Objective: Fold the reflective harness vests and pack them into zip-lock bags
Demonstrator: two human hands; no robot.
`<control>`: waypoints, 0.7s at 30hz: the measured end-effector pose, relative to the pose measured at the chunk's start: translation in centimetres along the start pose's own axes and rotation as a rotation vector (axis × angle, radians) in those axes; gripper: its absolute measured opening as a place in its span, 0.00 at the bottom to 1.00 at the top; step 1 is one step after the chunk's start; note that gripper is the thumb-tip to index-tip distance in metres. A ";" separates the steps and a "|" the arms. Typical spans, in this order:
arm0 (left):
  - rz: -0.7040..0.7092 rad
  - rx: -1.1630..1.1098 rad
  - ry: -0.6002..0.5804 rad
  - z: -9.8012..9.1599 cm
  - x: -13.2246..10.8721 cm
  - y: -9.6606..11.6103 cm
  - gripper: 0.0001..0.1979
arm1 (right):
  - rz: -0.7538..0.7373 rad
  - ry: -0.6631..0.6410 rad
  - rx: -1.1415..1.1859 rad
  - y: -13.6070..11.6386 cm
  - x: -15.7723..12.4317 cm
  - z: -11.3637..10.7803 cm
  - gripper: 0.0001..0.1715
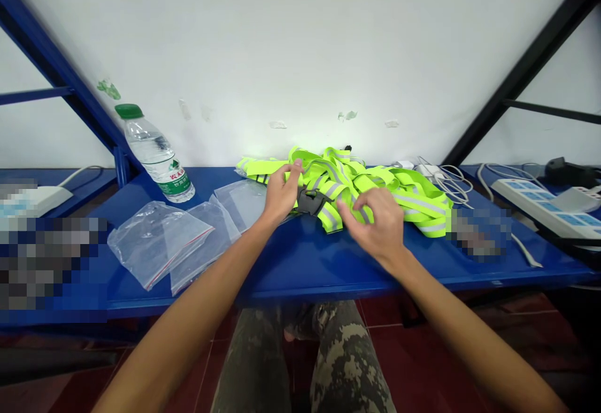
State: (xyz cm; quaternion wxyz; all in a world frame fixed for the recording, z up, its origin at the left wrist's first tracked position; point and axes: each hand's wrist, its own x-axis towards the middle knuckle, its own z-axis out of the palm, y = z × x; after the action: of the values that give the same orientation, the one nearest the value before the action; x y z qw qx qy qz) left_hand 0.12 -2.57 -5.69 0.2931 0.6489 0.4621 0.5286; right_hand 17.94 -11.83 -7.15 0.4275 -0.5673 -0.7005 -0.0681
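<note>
A tangled heap of neon yellow reflective straps (pixel 361 188) with grey stripes lies on the blue metal bench (pixel 300 263), probably a safety vest or harness. A black plastic buckle (pixel 310 201) sits at its front edge. My left hand (pixel 282 194) is at the heap's left side, its fingertips pinching a strap near the buckle. My right hand (pixel 375 222) rests over the front of the heap, fingers apart, touching the straps. Part of the heap is hidden beneath both hands.
Several clear zip bags (pixel 164 244) lie left of my hands, behind them a water bottle (pixel 154 153) with a green cap. White cables (pixel 446 178) and a power strip (pixel 539 209) lie right. Blurred patches cover objects at both sides. A white wall rises behind.
</note>
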 end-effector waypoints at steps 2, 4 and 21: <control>0.018 0.042 0.034 0.2 -0.1 0.1 0.26 | 0.035 -0.127 -0.138 -0.8 -1.9 0.0 0.24; 0.037 0.073 0.043 0.2 -0.5 0.2 0.24 | 0.061 -0.281 -0.207 -0.9 -2.7 0.4 0.26; 0.323 0.481 -0.029 -2.3 -1.9 2.7 0.37 | 0.276 -0.096 0.265 0.7 7.8 -6.5 0.08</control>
State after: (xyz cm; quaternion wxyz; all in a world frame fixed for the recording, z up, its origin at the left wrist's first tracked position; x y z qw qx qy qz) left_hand -1.28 -5.65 -3.53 0.0494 0.7725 0.4609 0.4341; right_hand 21.98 -9.63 1.93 0.4699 -0.5993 -0.6385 0.1110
